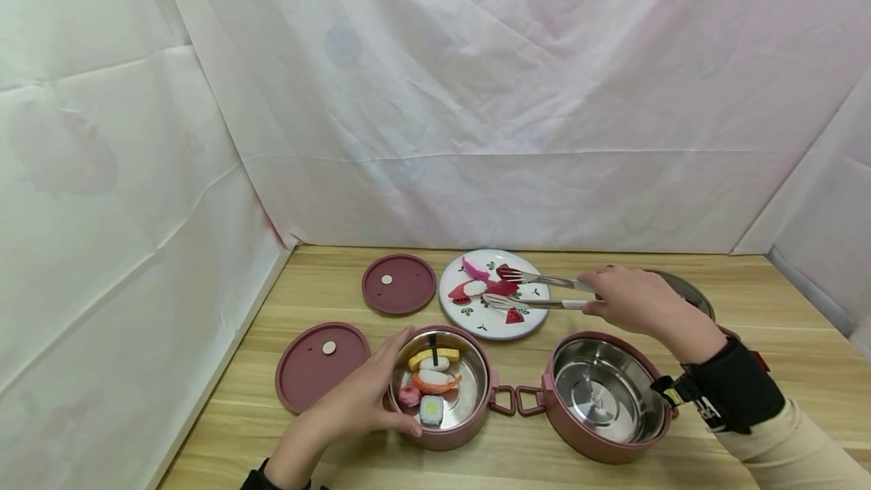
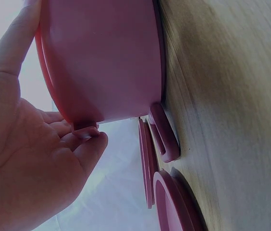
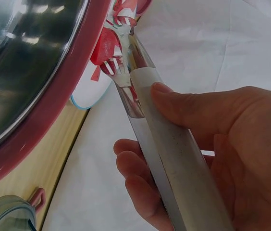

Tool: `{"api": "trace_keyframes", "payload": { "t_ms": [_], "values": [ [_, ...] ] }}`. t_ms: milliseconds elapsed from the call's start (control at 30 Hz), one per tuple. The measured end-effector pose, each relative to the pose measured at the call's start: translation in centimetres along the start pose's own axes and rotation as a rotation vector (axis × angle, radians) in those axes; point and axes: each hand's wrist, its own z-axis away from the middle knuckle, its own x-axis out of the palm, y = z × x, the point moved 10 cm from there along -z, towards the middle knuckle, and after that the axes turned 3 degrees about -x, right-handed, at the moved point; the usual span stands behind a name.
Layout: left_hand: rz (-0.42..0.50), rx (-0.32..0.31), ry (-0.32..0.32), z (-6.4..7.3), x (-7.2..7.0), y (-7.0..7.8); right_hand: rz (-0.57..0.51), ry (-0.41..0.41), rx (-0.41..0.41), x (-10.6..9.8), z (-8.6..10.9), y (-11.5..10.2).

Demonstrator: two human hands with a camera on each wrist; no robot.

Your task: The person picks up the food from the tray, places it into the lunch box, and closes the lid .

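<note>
Above the plate [image 1: 510, 258], the fork-tipped tongs [image 1: 547, 304] were held by the right hand [image 1: 629, 297], the handles being pinched between its thumb and fingers, with the two tips parted around red food. For a clean pick-up, the tips were best kept low over the plate, set on opposite sides of the red-and-white piece [image 1: 475, 289] and closed evenly, so that it would not be squeezed out sideways. A light, level squeeze seemed called for, since smooth metal prongs might slip. Whether the piece was touched by the prongs could not be told.

Nearer the wearer than the plate, the sushi pot [image 1: 449, 441] was gripped by the left hand [image 1: 367, 395], its fingers and thumb spread around the rim; a firm hold there was judged useful.

The red-and-white piece was laid across the middle of the plate, deep red toward both ends around a white patch; whether several pieces were overlapped could not be judged. Toward the plate's far edge a curved pink piece [image 1: 474, 270] was seen, and toward its near edge a dark-flecked red wedge [image 1: 515, 316].
</note>
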Motion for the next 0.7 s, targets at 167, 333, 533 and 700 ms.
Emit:
{"api": "trace_keyframes", "payload": {
  "t_ms": [167, 333, 533, 700],
  "values": [
    [-0.005, 0.006, 0.005, 0.02, 0.06, -0.02, 0.012, 0.007, -0.006, 0.13, 0.0, -0.08],
    [-0.004, 0.009, 0.005, 0.03, 0.09, -0.01, 0.014, 0.0, -0.003, 0.32, -0.03, -0.11],
    [0.001, 0.008, 0.001, 0.02, 0.1, -0.01, 0.01, -0.005, 0.003, 0.49, -0.03, -0.05],
    [0.002, 0.003, -0.003, 0.03, 0.13, -0.06, 0.017, -0.007, 0.008, 0.54, -0.06, -0.02]
  ]
}}
